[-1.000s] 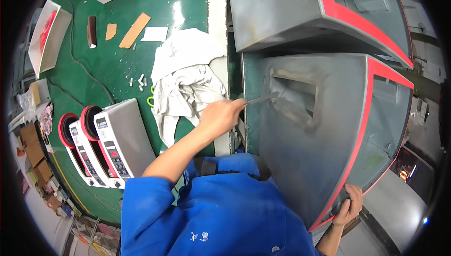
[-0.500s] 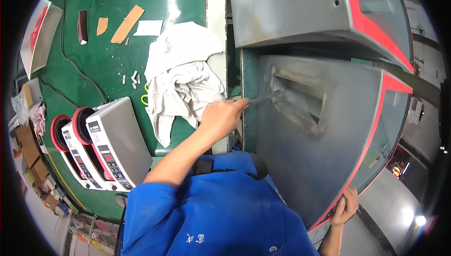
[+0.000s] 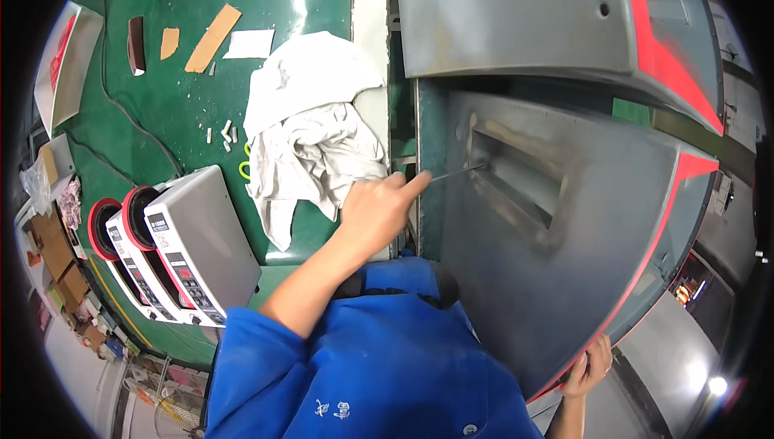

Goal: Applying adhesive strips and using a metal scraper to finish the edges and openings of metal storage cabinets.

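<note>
A large grey metal housing (image 3: 556, 278) with red edging stands on the right, with a recessed rectangular slot (image 3: 528, 185) whose rim is scuffed brown. My left hand (image 3: 379, 209) is closed around a thin dark metal rod-like tool (image 3: 453, 174). The tool's tip reaches the slot's left end; its exact kind is unclear. Lower down, my right hand (image 3: 590, 366) grips the housing's red lower right edge, fingers curled over it.
Left of my left hand, a crumpled white cloth (image 3: 310, 137) lies on the green table (image 3: 161, 149). White machines with red-rimmed reels (image 3: 189, 245), cardboard strips (image 3: 214, 38) and small white cylinders (image 3: 226, 133) are there too. A second grey housing (image 3: 516, 16) stands beyond the first.
My left hand and the tool have shifted slightly, the tip still at the slot's left end. The housing's right edge appears farther right. My right hand keeps its grip.
</note>
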`<state>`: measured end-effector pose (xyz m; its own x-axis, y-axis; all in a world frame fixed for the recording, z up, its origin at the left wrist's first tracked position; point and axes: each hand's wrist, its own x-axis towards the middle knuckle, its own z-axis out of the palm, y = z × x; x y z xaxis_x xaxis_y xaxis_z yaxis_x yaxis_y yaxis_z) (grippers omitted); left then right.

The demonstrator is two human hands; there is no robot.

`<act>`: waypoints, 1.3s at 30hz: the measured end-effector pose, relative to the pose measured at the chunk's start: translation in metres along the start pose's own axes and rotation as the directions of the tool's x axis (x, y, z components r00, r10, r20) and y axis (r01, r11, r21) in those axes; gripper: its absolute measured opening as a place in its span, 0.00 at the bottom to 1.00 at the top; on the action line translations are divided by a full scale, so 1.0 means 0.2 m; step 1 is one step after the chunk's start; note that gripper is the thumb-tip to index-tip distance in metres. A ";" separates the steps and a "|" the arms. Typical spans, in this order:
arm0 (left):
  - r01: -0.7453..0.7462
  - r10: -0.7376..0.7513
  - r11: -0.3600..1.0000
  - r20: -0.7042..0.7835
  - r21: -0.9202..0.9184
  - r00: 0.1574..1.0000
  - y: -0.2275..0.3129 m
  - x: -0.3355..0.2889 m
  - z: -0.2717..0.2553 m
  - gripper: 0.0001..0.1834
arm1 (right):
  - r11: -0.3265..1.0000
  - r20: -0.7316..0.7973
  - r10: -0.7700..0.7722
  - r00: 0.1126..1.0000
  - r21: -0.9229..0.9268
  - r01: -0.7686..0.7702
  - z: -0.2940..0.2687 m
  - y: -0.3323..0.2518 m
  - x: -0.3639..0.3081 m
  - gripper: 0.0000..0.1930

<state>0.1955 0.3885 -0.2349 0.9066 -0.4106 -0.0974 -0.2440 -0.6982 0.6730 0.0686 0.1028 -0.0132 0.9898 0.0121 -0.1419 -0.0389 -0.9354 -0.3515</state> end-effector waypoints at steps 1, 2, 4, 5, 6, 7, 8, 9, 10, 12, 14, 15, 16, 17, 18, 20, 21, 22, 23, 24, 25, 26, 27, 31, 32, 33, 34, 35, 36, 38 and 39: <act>0.004 -0.003 1.000 -0.013 0.028 1.000 -0.01 0.00 -0.01 0.21 | 1.000 0.002 -0.002 1.000 0.011 0.002 0.01 0.01 -0.01 0.15; 0.007 -0.006 0.998 -0.027 0.055 1.000 -0.02 0.00 -0.02 0.22 | 1.000 -0.004 0.005 1.000 -0.001 -0.005 0.01 0.01 0.02 0.15; -0.053 0.056 0.996 -0.040 0.075 0.998 -0.02 0.04 -0.04 0.23 | 0.999 0.015 0.020 1.000 -0.033 -0.019 -0.02 -0.01 0.03 0.15; -0.049 0.050 0.997 -0.023 0.056 0.998 -0.01 0.00 -0.03 0.22 | 1.000 0.033 0.018 0.999 -0.026 -0.017 -0.02 -0.01 0.00 0.15; -0.053 0.054 0.998 -0.020 0.043 0.998 -0.01 0.00 -0.03 0.22 | 1.000 0.034 0.008 0.999 -0.020 -0.007 -0.02 -0.01 0.01 0.15; -0.058 0.058 0.998 -0.017 0.031 0.998 -0.01 0.00 -0.03 0.22 | 1.000 0.036 -0.002 0.999 -0.015 0.003 -0.01 0.00 0.01 0.14; -0.015 0.015 1.000 0.031 0.021 0.999 -0.03 -0.03 -0.04 0.22 | 1.000 0.035 0.005 0.999 -0.007 -0.004 -0.01 0.01 0.00 0.14; -0.041 0.040 0.998 0.017 0.050 0.999 -0.03 -0.01 -0.05 0.23 | 1.000 0.018 -0.002 1.000 -0.008 0.003 0.00 0.01 0.02 0.14; -0.060 0.059 0.996 0.015 0.067 0.998 -0.02 0.01 -0.06 0.23 | 1.000 0.015 -0.001 1.000 -0.012 0.002 -0.01 0.00 0.02 0.14; -0.126 0.127 0.988 -0.012 0.086 0.992 -0.03 0.10 -0.07 0.24 | 1.000 0.011 0.004 1.000 -0.019 -0.004 0.00 -0.02 0.05 0.14; -0.089 0.089 0.996 0.013 0.031 0.996 0.00 0.03 -0.07 0.23 | 1.000 0.032 -0.003 0.999 -0.010 0.004 -0.02 0.00 0.01 0.14; -0.071 0.071 0.997 0.031 0.010 0.997 0.01 -0.01 -0.08 0.23 | 1.000 0.042 -0.005 0.999 0.002 0.005 -0.01 0.01 -0.01 0.14; -0.059 0.057 0.998 0.056 0.036 0.997 0.01 -0.03 -0.10 0.23 | 1.000 0.013 -0.008 1.000 0.008 0.008 0.00 0.00 0.01 0.14; -0.080 0.078 0.996 0.054 0.044 0.995 0.00 0.01 -0.11 0.24 | 1.000 0.004 -0.009 1.000 -0.001 0.009 0.00 0.00 0.02 0.14; -0.096 0.093 0.994 0.057 0.044 0.994 -0.01 0.06 -0.10 0.24 | 1.000 0.005 -0.007 1.000 -0.014 0.007 0.00 0.00 0.03 0.14; -0.110 0.107 0.993 0.065 0.044 0.992 0.00 0.05 -0.10 0.25 | 1.000 0.021 -0.002 1.000 0.003 0.002 -0.01 -0.01 0.02 0.14; -0.092 0.090 0.995 0.072 0.026 0.993 0.01 0.05 -0.13 0.24 | 1.000 -0.006 -0.010 1.000 -0.009 0.010 0.00 -0.01 0.03 0.14; -0.063 0.062 0.998 0.085 0.009 0.994 0.02 0.00 -0.15 0.23 | 1.000 -0.021 -0.021 1.000 -0.014 0.020 0.01 -0.01 0.03 0.14; -0.033 0.034 0.999 0.098 -0.008 0.995 0.04 -0.04 -0.17 0.22 | 0.999 -0.036 -0.031 0.999 -0.020 0.030 0.01 -0.01 0.03 0.14; -0.023 0.021 1.000 0.119 0.015 0.993 0.03 -0.06 -0.18 0.22 | 0.997 -0.024 -0.022 0.999 -0.071 0.020 0.00 -0.01 0.03 0.14; -0.056 0.053 0.998 0.104 0.026 0.993 0.03 -0.05 -0.18 0.23 | 0.998 -0.005 -0.005 1.000 -0.059 0.005 0.00 -0.01 0.01 0.14; -0.088 0.085 0.995 0.089 0.038 0.992 0.03 0.01 -0.16 0.24 | 0.999 0.015 0.012 1.000 -0.048 -0.011 -0.01 -0.02 0.01 0.14; -0.134 0.131 0.989 0.054 0.059 0.990 0.02 0.08 -0.16 0.25 | 0.999 0.011 0.017 1.000 -0.042 -0.017 -0.01 -0.01 0.04 0.15; -0.080 0.082 0.997 0.117 -0.019 0.990 0.04 -0.03 -0.22 0.22 | 0.999 -0.028 -0.015 1.000 -0.040 0.014 0.01 -0.02 0.01 0.14; -0.101 0.100 0.995 0.094 0.004 0.991 0.04 -0.01 -0.23 0.22 | 0.999 -0.037 -0.026 0.999 -0.037 0.025 0.01 -0.02 0.05 0.13; -0.112 0.111 0.994 0.099 0.006 0.989 0.03 0.00 -0.20 0.23 | 0.999 -0.016 -0.019 1.000 -0.038 0.018 0.01 -0.03 0.02 0.13; -0.134 0.133 0.991 0.092 0.010 0.987 0.00 0.06 -0.17 0.24 | 0.999 -0.011 -0.016 1.000 -0.045 0.016 0.00 -0.03 0.02 0.13; -0.156 0.154 0.988 0.084 0.014 0.984 -0.01 0.08 -0.14 0.25 | 0.999 -0.005 -0.014 1.000 -0.052 0.014 0.00 -0.03 0.01 0.14; -0.124 0.123 0.992 0.097 0.007 0.988 0.02 0.05 -0.13 0.25 | 0.998 -0.016 -0.014 1.000 -0.059 0.013 0.00 -0.02 0.03 0.14; -0.108 0.108 0.994 0.113 -0.007 0.988 0.05 0.01 -0.18 0.24 | 0.999 -0.043 -0.010 0.999 -0.046 0.008 0.01 -0.01 0.05 0.13; -0.085 0.087 0.996 0.113 -0.017 0.990 0.05 -0.01 -0.19 0.25 | 0.999 -0.043 -0.003 0.999 -0.036 0.001 0.02 -0.01 0.04 0.13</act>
<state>0.2035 0.4045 -0.2007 0.8374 -0.5331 -0.1206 -0.3146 -0.6506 0.6912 0.0754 0.1065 -0.0160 0.9949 -0.0007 -0.1008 -0.0329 -0.9474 -0.3183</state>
